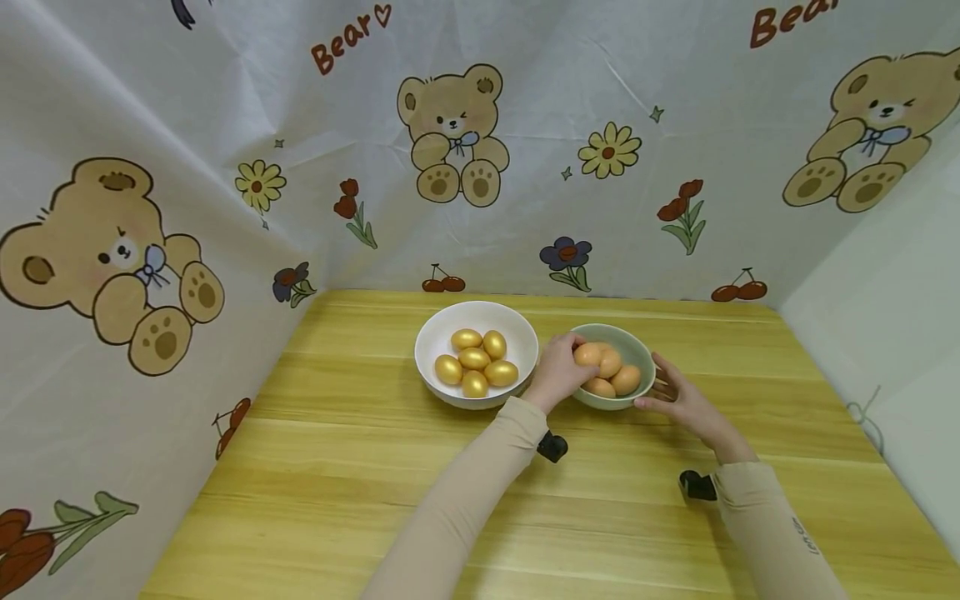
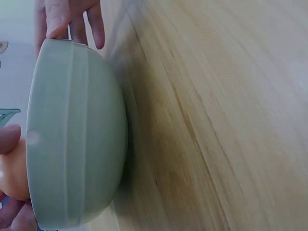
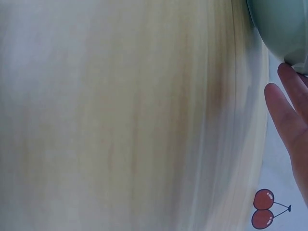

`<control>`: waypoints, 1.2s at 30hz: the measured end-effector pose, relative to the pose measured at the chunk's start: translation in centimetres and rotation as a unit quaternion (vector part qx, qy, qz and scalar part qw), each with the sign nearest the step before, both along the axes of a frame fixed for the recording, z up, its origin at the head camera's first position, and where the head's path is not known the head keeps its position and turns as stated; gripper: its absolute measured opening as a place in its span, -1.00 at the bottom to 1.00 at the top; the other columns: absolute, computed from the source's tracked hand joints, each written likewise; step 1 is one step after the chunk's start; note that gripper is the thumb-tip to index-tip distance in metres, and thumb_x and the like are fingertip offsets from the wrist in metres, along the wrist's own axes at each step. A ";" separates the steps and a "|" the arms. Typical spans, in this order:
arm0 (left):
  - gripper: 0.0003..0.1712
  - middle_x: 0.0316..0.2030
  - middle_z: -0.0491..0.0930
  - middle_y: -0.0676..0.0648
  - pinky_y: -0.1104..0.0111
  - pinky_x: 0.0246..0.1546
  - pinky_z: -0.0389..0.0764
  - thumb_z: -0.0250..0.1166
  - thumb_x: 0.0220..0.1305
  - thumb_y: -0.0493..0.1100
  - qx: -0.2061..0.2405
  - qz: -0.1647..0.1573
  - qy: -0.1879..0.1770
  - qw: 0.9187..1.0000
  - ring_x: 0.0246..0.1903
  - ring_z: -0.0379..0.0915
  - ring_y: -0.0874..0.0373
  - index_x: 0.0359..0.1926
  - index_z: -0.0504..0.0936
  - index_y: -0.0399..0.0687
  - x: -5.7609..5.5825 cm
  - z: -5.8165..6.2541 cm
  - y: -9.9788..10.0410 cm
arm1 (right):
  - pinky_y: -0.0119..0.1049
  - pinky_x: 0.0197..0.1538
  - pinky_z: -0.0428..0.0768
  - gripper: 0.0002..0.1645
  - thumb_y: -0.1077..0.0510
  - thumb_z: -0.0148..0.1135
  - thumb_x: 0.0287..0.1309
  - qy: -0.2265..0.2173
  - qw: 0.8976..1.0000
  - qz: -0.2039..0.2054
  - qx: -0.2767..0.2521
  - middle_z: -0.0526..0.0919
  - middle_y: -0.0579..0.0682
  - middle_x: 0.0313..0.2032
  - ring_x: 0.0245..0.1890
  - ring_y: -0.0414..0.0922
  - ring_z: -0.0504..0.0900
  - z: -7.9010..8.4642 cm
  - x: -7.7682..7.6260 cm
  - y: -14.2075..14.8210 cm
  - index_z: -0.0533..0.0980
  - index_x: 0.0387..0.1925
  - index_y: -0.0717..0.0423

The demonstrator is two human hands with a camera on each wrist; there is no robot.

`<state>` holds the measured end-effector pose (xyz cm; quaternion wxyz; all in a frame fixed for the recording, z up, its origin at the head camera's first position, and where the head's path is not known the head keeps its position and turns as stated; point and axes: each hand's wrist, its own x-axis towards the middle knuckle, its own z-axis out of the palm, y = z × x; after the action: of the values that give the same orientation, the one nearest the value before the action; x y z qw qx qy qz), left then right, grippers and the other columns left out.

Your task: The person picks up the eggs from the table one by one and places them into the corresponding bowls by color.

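In the head view a pale green bowl [image 1: 626, 340] stands on the wooden table with several brown eggs [image 1: 626, 380] inside. My left hand [image 1: 557, 367] reaches over its left rim and pinches one egg [image 1: 587, 355] between thumb and fingers. That egg [image 2: 15, 172] also shows above the rim in the left wrist view. At the bowl's right side my right hand [image 1: 679, 402] touches the outer wall and rim, its fingers spread and fairly straight. The right wrist view catches two of its fingers [image 3: 284, 113] beside the bowl [image 3: 284, 29].
Left of the green bowl stands a white bowl [image 1: 426, 354] holding several gold eggs [image 1: 474, 359]. Behind the table [image 1: 337, 467] hangs a cloth [image 1: 525, 250] printed with bears and flowers. A thin cord [image 1: 870, 421] hangs by the right edge.
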<state>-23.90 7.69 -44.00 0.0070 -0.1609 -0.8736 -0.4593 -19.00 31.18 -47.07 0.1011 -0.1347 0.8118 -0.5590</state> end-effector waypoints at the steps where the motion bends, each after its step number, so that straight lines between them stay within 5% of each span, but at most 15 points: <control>1: -0.51 -0.11 0.49 -0.03 0.52 -0.18 0.47 0.42 0.01 -0.14 -0.006 0.002 -0.001 1.000 -0.13 0.40 0.19 0.00 0.54 -0.13 0.1 0.1 0.1 | -0.07 0.16 0.36 0.09 0.22 0.21 0.20 0.000 1.000 0.000 0.000 -0.07 0.41 0.32 0.25 0.36 0.07 0.0 0.0 0.0 -0.37 0.43 0.16; 8: -0.53 -0.12 0.48 -0.04 0.52 -0.16 0.46 0.41 0.03 -0.15 -0.015 -0.002 0.005 1.000 -0.12 0.39 0.18 -0.01 0.54 -0.14 0.1 0.1 0.1 | -0.22 0.13 0.41 0.09 0.22 0.21 0.19 0.002 1.000 -0.001 -0.001 -0.06 0.42 0.32 0.24 0.36 0.08 -0.1 0.0 0.0 -0.36 0.42 0.18; 17: -0.51 -0.09 0.48 -0.04 0.50 -0.14 0.46 0.41 0.03 -0.17 -0.029 -0.003 0.020 0.999 -0.08 0.38 0.17 0.02 0.53 -0.12 0.1 -0.5 0.2 | 0.08 0.14 0.33 0.08 0.21 0.21 0.20 0.004 1.000 -0.003 0.010 -0.05 0.43 0.31 0.24 0.38 0.08 -0.1 0.0 0.0 -0.35 0.42 0.19; 36: -0.44 -0.08 0.55 -0.05 0.51 -0.16 0.48 0.46 -0.04 -0.18 -0.098 -0.039 0.031 0.994 -0.10 0.46 0.16 0.04 0.54 -0.18 -0.3 0.2 0.1 | 0.14 0.15 0.29 0.08 0.18 0.22 0.20 0.009 1.000 -0.003 0.010 -0.03 0.40 0.32 0.24 0.35 0.10 -0.5 -0.1 0.1 -0.33 0.43 0.19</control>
<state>-24.20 7.83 -43.79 -0.0003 -0.2090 -0.9069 -0.3658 -19.09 31.26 -47.57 0.0935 -0.1362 0.8188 -0.5498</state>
